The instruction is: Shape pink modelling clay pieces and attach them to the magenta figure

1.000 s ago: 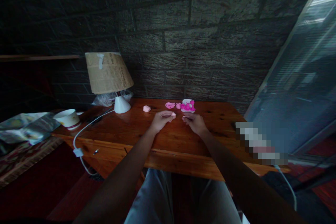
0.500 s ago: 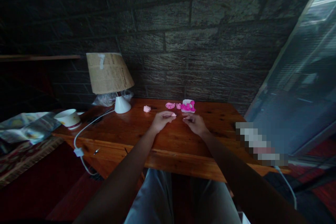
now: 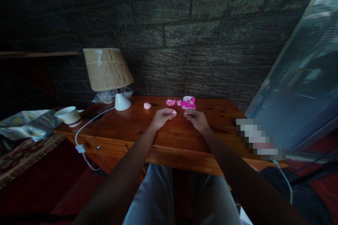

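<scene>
My left hand (image 3: pixel 161 117) rests on the wooden table (image 3: pixel 137 133) and pinches a small pale pink lump (image 3: pixel 174 112) at its fingertips. A few centimetres to its right, my right hand (image 3: pixel 195 120) lies on the table with curled fingers; I cannot make out anything in them. Just beyond both hands sits a white tub with bright pink dough (image 3: pixel 188 102), with two flat pink pieces (image 3: pixel 170 102) beside it. A separate pale pink lump (image 3: pixel 147 105) lies further left.
A lamp with a paper shade (image 3: pixel 107 69) and white base (image 3: pixel 122 102) stands at the back left, its white cord (image 3: pixel 83 129) hanging over the front edge. A white cup (image 3: pixel 67 115) sits at the left end. A dark brick wall is behind, a blurred object (image 3: pixel 257 140) at right.
The view has tilted slightly, so everything sits a little higher. Both hands stay close together on the table, the left still pinching its lump.
</scene>
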Action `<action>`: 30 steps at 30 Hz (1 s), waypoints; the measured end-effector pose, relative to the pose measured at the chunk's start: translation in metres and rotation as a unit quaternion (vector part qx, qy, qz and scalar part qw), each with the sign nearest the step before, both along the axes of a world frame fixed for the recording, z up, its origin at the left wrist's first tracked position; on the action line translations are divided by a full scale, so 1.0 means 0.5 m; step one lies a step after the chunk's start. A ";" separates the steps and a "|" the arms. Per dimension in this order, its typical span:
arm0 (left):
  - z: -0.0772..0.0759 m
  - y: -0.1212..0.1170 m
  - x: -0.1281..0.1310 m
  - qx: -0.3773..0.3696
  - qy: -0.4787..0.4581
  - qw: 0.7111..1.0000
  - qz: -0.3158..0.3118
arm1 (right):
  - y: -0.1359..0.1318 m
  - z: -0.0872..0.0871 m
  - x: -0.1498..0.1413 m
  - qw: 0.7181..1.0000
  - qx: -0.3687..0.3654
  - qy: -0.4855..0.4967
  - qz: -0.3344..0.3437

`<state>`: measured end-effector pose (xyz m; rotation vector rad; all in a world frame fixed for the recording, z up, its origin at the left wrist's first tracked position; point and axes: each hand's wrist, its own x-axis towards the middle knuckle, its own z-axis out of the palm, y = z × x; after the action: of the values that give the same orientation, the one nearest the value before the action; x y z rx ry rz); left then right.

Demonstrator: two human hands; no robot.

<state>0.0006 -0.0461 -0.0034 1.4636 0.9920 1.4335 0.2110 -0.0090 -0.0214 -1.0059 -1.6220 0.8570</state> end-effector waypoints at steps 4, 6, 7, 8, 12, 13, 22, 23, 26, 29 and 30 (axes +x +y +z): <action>-0.004 0.004 -0.001 0.006 0.000 1.000 0.006 | -0.003 0.002 0.000 1.000 0.001 0.000 -0.015; -0.006 0.006 -0.001 0.006 -0.002 1.000 0.010 | -0.004 0.004 -0.001 1.000 -0.004 0.003 -0.017; -0.007 0.007 0.000 0.005 -0.003 1.000 0.012 | -0.005 0.005 -0.001 1.000 -0.005 0.004 -0.017; -0.007 0.007 0.001 0.004 -0.005 1.000 0.013 | -0.006 0.006 -0.002 1.000 -0.007 0.007 -0.018; -0.005 0.006 0.003 0.003 -0.014 1.000 0.015 | -0.011 0.009 -0.002 1.000 -0.011 0.014 -0.021; -0.004 0.005 0.003 0.004 -0.013 1.000 0.014 | -0.012 0.009 -0.002 1.000 -0.009 0.014 -0.020; 0.002 -0.003 0.002 0.005 -0.012 1.000 0.004 | -0.007 0.008 0.000 1.000 0.001 0.003 -0.028; 0.002 -0.003 0.002 0.004 -0.014 1.000 0.003 | -0.007 0.008 0.000 1.000 -0.003 -0.002 -0.023; -0.001 0.000 0.002 0.001 -0.019 1.000 0.004 | -0.006 0.004 0.000 1.000 -0.020 -0.009 0.003; -0.005 0.004 0.001 0.001 -0.017 1.000 0.003 | -0.006 -0.001 -0.002 0.999 -0.028 -0.017 0.010; -0.007 0.006 0.000 0.001 -0.016 1.000 0.003 | -0.006 -0.002 -0.003 0.999 -0.028 -0.018 0.007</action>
<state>0.0008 -0.0434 -0.0069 1.4365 0.9763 1.4568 0.2095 -0.0122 -0.0222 -1.0555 -1.6450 0.9041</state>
